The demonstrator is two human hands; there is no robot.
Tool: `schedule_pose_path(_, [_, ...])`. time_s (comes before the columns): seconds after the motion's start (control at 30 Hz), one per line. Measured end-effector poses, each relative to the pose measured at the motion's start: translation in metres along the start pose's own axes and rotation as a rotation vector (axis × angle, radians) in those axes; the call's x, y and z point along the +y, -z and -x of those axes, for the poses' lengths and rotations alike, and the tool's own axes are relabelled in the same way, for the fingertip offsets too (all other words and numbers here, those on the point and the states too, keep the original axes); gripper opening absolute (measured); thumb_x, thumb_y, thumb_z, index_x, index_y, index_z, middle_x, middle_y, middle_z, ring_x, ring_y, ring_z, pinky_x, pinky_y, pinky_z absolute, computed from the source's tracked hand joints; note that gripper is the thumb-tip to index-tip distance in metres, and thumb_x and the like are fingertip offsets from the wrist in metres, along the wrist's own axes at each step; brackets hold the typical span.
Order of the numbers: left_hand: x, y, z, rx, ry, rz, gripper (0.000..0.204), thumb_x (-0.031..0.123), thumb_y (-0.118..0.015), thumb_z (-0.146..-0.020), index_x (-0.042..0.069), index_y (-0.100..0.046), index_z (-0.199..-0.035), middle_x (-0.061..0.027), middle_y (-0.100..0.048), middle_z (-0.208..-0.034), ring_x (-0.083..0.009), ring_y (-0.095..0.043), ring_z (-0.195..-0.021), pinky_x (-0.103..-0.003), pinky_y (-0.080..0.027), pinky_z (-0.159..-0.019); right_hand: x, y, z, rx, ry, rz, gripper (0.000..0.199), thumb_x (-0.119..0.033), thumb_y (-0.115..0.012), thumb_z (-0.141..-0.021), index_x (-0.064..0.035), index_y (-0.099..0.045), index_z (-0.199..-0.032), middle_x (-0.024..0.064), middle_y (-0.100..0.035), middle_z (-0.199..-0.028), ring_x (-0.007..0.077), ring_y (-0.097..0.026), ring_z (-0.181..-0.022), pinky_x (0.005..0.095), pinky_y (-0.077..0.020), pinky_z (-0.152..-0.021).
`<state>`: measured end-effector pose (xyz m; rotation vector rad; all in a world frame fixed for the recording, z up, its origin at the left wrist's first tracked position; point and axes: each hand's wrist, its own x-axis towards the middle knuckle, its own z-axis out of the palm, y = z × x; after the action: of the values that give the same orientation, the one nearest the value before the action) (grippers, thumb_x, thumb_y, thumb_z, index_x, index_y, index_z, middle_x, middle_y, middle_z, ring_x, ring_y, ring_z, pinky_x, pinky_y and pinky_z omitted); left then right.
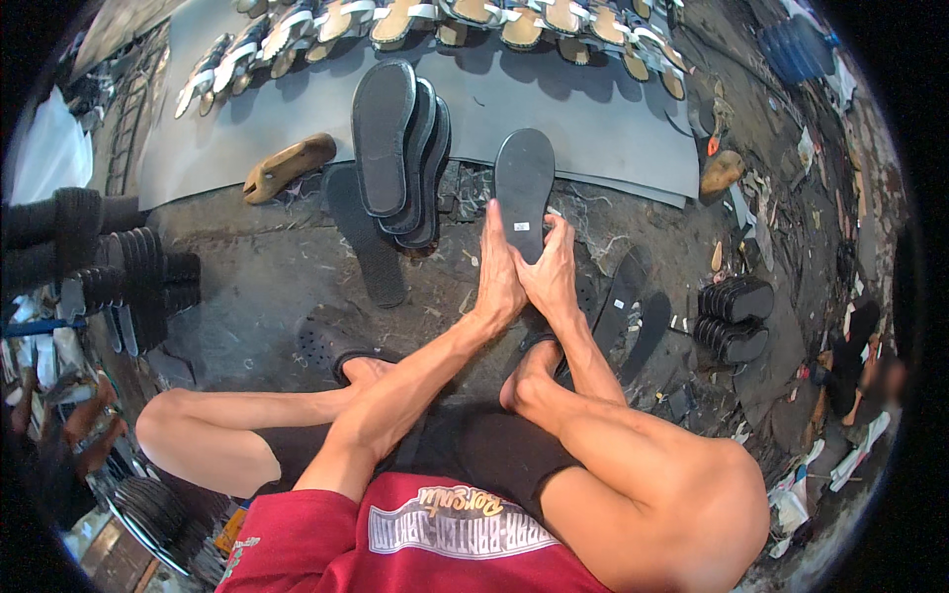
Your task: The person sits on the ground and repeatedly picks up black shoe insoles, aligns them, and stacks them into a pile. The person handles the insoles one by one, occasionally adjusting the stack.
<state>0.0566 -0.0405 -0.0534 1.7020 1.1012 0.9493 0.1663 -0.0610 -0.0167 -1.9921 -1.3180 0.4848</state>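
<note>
A dark grey shoe sole (526, 163) with a small white label near its heel stands out in front of me, toe pointing away. My left hand (500, 272) presses along its left edge near the heel, fingers stretched upward and partly hidden. On the other edge my right hand (550, 269) grips the heel end with curled fingers, its thumb toward the left hand. Left of this sole lies a fanned stack of black soles (384, 138), overlapping another thin dark sole (371, 242). Beyond my right forearm are further loose soles (618, 296) on the ground.
Rows of sandals (395, 22) line the far side of a grey sheet (474, 99). A wooden shoe last (289, 168) lies left, another last (722, 175) right. Bundled soles stand in a right-hand pile (733, 316) and a left-hand pile (129, 277). Scraps litter the right side.
</note>
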Motion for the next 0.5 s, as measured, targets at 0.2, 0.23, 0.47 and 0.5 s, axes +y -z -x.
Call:
schedule_pose_path(0.2, [-0.005,0.000,0.009,0.089,-0.008,-0.073,0.119,0.010,-0.091,-0.083,-0.001,-0.018,-0.175,-0.0344,-0.031,-0.173,-0.0489,-0.035,-0.161,-0.055,-0.033,-0.132,-0.015,0.005,-0.014,-0.013,-0.050,0.094,0.073,-0.032,-0.097,-0.080,0.0051,-0.061,-0.132,0.0238,-0.064,-0.122,0.0448,-0.070,-0.109,0.0539,-0.0588,-0.094])
schedule_pose_path(0.23, [0.008,0.010,0.007,0.059,-0.002,-0.099,0.118,0.008,-0.091,-0.079,-0.001,-0.021,-0.174,-0.0346,-0.031,-0.173,-0.0501,-0.035,-0.161,-0.055,-0.033,-0.133,-0.019,0.013,-0.017,0.010,-0.066,0.093,0.072,-0.032,-0.097,-0.079,0.0050,-0.063,-0.130,0.0233,-0.064,-0.121,0.0447,-0.070,-0.107,0.0537,-0.0593,-0.092])
schedule_pose_path(0.47, [0.038,0.109,-0.051,0.350,-0.173,-0.281,0.094,0.008,-0.081,-0.072,0.004,-0.050,-0.160,-0.0344,-0.043,-0.168,-0.0511,-0.041,-0.159,-0.055,-0.037,-0.131,-0.014,0.049,-0.010,0.161,-0.112,0.084,0.076,-0.040,-0.094,-0.084,0.0049,-0.067,-0.139,0.0138,-0.059,-0.113,0.0252,-0.059,-0.089,0.0414,-0.0533,-0.079])
schedule_pose_path(0.5, [0.039,0.128,-0.061,0.385,-0.154,-0.364,0.090,0.010,-0.081,-0.073,0.004,-0.052,-0.158,-0.0333,-0.045,-0.167,-0.0502,-0.042,-0.158,-0.055,-0.036,-0.132,-0.018,0.048,-0.005,0.176,-0.108,0.055,0.077,-0.040,-0.094,-0.084,0.0052,-0.066,-0.140,0.0137,-0.058,-0.113,0.0246,-0.055,-0.086,0.0411,-0.0519,-0.078])
